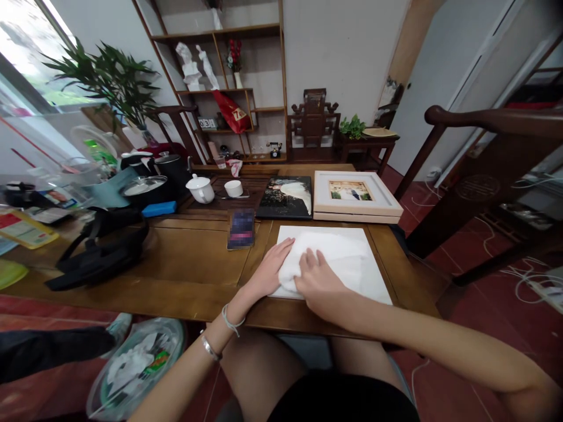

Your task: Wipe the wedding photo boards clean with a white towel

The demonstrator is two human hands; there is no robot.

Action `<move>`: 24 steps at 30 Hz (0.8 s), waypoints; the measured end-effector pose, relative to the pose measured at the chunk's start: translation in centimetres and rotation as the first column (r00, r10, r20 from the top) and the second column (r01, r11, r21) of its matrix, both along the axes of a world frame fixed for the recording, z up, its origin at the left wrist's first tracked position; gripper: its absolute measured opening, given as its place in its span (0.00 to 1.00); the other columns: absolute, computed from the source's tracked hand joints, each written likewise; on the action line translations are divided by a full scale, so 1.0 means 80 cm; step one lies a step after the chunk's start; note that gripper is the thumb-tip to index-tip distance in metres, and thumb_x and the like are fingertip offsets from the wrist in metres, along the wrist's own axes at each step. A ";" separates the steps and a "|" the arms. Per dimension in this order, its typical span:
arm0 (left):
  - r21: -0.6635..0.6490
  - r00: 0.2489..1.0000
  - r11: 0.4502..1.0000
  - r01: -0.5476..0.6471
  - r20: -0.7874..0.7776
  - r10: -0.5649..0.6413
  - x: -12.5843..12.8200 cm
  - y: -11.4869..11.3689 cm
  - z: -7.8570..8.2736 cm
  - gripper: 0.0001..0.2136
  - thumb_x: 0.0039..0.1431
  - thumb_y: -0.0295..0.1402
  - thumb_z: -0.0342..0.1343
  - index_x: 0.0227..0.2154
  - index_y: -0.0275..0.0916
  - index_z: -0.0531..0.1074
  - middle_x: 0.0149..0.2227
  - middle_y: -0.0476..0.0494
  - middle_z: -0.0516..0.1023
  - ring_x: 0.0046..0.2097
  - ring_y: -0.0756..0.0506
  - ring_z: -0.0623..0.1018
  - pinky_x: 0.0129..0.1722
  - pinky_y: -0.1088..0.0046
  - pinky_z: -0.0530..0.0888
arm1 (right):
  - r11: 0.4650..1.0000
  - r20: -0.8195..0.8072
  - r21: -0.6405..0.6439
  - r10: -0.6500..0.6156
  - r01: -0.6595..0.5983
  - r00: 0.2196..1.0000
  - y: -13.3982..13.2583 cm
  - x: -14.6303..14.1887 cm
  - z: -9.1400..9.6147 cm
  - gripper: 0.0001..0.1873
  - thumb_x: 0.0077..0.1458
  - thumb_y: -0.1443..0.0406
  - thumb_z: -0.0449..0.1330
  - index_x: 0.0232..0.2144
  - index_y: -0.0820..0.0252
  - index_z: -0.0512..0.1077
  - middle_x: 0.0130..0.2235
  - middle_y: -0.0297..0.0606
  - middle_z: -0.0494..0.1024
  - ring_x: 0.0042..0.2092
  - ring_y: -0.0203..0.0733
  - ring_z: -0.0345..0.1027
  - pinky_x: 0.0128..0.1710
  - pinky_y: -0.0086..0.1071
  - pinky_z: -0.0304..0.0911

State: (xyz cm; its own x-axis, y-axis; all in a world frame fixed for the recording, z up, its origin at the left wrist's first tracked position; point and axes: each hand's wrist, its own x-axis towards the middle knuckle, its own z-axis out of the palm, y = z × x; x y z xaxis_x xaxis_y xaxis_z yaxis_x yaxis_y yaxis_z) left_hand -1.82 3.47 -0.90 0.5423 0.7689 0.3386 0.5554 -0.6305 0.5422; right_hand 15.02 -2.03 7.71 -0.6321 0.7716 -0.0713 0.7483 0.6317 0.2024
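A white rectangular board (pixel 373 284) lies flat at the front of the wooden table. Over its left and middle part is a soft white cloth (pixel 338 246), thin and slightly crumpled. My right hand (pixel 319 278) presses down on the cloth with bent fingers, gathering its near part under the palm. Stretched out along the board's left edge, my left hand (pixel 275 264) lies flat, its fingertips touching the cloth's edge. What is beneath the cloth is hidden. Just behind the board are a dark photo panel (pixel 285 196) and a pale framed picture (pixel 358 196).
A phone-like dark item (pixel 241 230) lies left of the board. A white teapot (pixel 201 189), a cup (pixel 233 188) and a black bag (pixel 103 246) stand farther left. A bin (pixel 136 363) with rubbish is on the floor, near another person's leg (pixel 57 349). A wooden chair (pixel 466 176) stands right.
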 end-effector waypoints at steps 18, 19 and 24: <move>0.017 0.996 0.997 -0.076 -0.050 0.077 0.007 -0.002 0.004 0.20 0.66 0.31 0.38 0.59 0.36 0.60 0.62 0.37 0.62 0.64 0.42 0.60 0.63 0.55 0.58 | 0.967 -0.447 -0.150 0.122 -0.208 0.886 0.035 0.099 -0.017 0.17 0.46 0.77 0.52 0.38 0.64 0.73 0.53 0.52 0.71 0.60 0.53 0.56 0.55 0.48 0.57; 0.017 0.996 0.997 -0.076 -0.050 0.077 0.007 -0.002 0.004 0.20 0.66 0.31 0.38 0.58 0.36 0.60 0.62 0.37 0.62 0.64 0.43 0.60 0.64 0.55 0.58 | 0.962 -0.438 -0.165 0.128 -0.219 0.890 0.024 0.097 -0.017 0.18 0.44 0.77 0.52 0.38 0.65 0.73 0.56 0.55 0.67 0.62 0.53 0.53 0.56 0.49 0.55; 0.036 0.998 0.998 -0.059 -0.030 0.060 0.005 -0.002 0.004 0.19 0.66 0.32 0.39 0.58 0.38 0.61 0.62 0.38 0.62 0.64 0.43 0.60 0.63 0.54 0.59 | 0.896 -0.398 -0.304 0.189 -0.323 0.898 -0.051 0.087 0.008 0.17 0.42 0.78 0.53 0.36 0.67 0.73 0.59 0.58 0.62 0.64 0.53 0.48 0.61 0.46 0.49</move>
State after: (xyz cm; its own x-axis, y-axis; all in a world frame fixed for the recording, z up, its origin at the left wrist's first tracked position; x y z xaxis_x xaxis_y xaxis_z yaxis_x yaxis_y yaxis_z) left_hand -1.39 3.31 -0.57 0.5067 0.7880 0.3496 0.6086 -0.6142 0.5023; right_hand 22.01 -6.11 8.32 -0.8383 0.5433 -0.0449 0.5280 0.7888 -0.3146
